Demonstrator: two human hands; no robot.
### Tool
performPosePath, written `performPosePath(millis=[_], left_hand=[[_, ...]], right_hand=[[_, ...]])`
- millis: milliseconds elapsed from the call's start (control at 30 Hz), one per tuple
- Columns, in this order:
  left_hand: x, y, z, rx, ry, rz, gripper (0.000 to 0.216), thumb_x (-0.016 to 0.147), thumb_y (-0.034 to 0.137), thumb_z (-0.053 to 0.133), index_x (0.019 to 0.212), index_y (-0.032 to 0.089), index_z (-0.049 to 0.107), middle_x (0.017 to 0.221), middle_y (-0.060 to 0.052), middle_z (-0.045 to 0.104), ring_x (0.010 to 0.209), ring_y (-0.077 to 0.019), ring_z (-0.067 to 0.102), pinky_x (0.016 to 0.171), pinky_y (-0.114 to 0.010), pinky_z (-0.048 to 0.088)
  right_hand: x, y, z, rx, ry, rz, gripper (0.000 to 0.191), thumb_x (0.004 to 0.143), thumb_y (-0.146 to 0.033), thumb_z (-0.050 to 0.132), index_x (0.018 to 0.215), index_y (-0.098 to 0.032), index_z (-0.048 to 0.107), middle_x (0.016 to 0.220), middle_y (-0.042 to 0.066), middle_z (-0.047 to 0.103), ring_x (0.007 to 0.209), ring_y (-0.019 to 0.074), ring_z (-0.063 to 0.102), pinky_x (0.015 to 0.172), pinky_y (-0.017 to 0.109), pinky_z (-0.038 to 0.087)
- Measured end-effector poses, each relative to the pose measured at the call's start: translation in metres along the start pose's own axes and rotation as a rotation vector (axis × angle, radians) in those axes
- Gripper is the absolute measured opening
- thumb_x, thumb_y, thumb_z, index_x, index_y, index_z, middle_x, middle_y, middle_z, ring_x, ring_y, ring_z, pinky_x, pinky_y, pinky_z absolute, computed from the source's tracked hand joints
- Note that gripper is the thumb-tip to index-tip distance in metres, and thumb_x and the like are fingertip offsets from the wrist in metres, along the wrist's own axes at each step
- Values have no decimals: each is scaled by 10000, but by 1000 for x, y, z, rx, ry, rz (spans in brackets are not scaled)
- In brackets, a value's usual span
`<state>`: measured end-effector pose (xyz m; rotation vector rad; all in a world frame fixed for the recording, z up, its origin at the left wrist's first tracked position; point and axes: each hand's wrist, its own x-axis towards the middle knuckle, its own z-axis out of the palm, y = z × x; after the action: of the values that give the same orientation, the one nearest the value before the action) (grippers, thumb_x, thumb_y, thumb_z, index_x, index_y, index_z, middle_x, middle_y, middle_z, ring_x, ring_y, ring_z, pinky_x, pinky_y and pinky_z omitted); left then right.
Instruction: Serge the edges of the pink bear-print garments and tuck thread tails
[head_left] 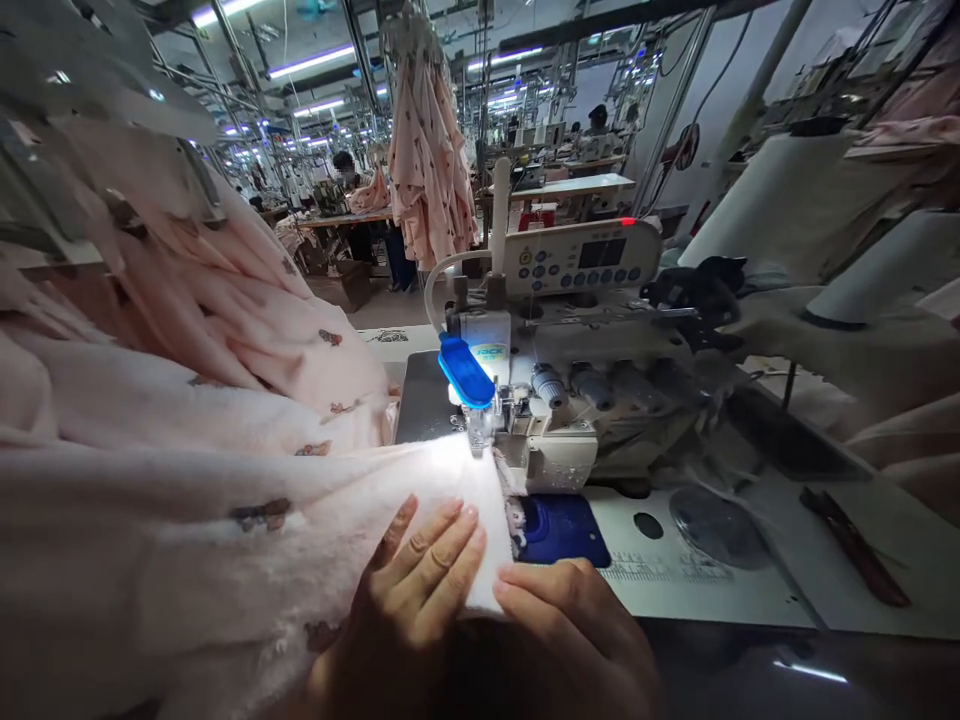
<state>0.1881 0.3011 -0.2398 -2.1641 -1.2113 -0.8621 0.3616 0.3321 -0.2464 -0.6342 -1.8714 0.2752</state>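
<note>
Pale pink fleecy fabric (300,500) with small brown printed figures spreads over the left side and runs up to the needle area of an overlock sewing machine (555,440). On top of it my left hand (427,570) lies flat with its fingers stretched forward, just short of the presser foot (478,435). My right hand (570,620) pinches the fabric's right edge between thumb and forefinger, close beside the left fingertips. A lamp lights the cloth brightly at the foot. Above the foot sits a blue plastic flap (466,372).
Red-handled snips (855,550) lie on the machine table (697,590) at the right. Large thread cones (765,200) stand at the upper right. More pink garments (431,150) hang behind the machine, and people sit at machines farther back.
</note>
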Motion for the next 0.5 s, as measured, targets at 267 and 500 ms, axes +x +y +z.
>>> performPosePath(millis=[267,500], left_hand=[[19,-15,-7,39,-213,-21,477,817,58,376,1280,41,490,1303,-178,545,1273,-268,461,1022,-450,457],[40,-28,-3,133,-307,-37,512,808,-5,309,1280,67,495,1320,-126,545,1235,-226,507,972,-412,511]], right_hand=[[15,20,12,-3,39,-52,216,921,-33,472,972,-193,609,918,29,679,780,145,607,717,291,427],[34,46,20,-88,29,-166,181,999,-139,403,998,-153,583,932,53,673,819,152,599,744,291,418]])
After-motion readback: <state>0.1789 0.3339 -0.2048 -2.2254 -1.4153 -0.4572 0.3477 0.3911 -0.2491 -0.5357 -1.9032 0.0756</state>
